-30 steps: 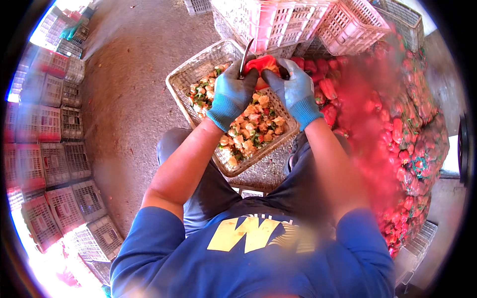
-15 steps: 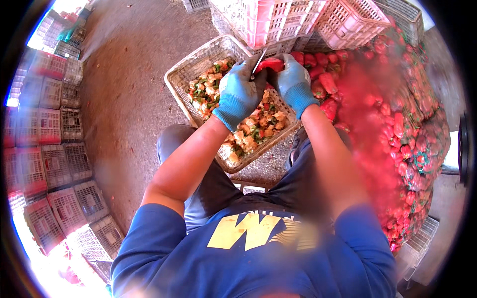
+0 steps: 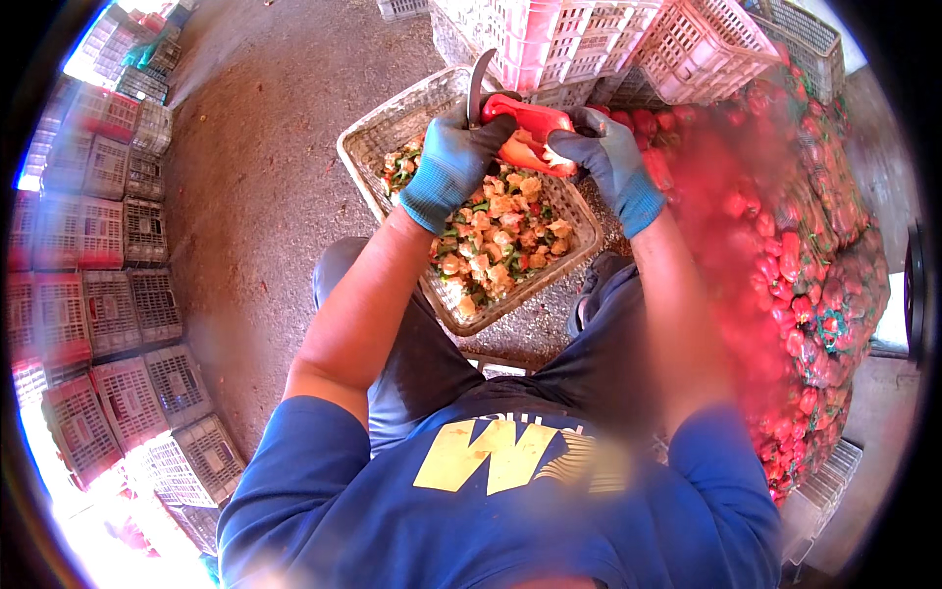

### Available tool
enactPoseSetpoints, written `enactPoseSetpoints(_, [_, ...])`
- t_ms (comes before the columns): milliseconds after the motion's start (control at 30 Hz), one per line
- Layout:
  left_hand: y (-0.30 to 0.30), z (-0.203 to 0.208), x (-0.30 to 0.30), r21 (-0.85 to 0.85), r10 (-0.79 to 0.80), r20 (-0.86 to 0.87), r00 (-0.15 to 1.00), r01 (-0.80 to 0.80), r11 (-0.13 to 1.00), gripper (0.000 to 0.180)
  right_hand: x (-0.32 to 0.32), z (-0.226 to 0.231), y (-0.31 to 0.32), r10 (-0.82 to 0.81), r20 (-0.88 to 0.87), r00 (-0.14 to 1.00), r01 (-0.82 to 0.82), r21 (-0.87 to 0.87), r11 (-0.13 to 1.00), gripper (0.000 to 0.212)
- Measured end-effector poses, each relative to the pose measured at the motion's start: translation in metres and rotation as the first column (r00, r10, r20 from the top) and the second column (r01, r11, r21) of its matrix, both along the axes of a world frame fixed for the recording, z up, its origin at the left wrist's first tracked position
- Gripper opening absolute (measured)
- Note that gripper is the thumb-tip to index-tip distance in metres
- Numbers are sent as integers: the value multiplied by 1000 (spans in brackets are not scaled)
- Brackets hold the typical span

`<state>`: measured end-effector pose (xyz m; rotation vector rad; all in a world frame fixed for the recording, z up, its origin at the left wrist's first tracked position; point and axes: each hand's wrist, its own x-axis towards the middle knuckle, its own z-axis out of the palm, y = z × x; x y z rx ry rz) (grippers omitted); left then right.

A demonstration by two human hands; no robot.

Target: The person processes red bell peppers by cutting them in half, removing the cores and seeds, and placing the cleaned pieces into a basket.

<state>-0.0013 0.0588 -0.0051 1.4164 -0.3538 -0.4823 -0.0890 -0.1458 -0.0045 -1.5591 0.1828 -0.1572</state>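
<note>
Left hand (image 3: 459,152): blue glove with dark fingertips, curled in rather than spread. It had the knife (image 3: 478,86) in its grip, with the curved blade sticking up past the knuckles. The thumb was pressed on the left part of the red pepper (image 3: 533,122); most of the other fingers were tucked out of sight, so I couldn't tell exactly how they sat.
Right hand (image 3: 605,152): same kind of glove, pinching the right end of the pepper. The thumb was up against a pale bit at the cut edge, and the fingers bent round the far side, partly hidden.
Pepper: cut open, hollow side showing, held up between both hands over the far right part of the basket (image 3: 386,116).
Basket: shallow, off-white and grubby, tilted in front of the knees, with a heap of pale cores and green scraps (image 3: 496,245) in it.
Right side: a big pile of red peppers (image 3: 785,255), kinda blurry in the middle.
Up top: pinkish plastic crates (image 3: 589,44) just beyond the basket.
</note>
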Motion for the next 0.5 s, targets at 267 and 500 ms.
enactPoseSetpoints(267, [23,26,6,41,-122,-201,972,133,990,36,-21,16,-7,143,-38,989,-123,322,939,41])
enactPoseSetpoints(500, [23,8,6,68,-195,-212,958,213,975,32,-29,9,-19,217,-118,969,-242,-291,926,49])
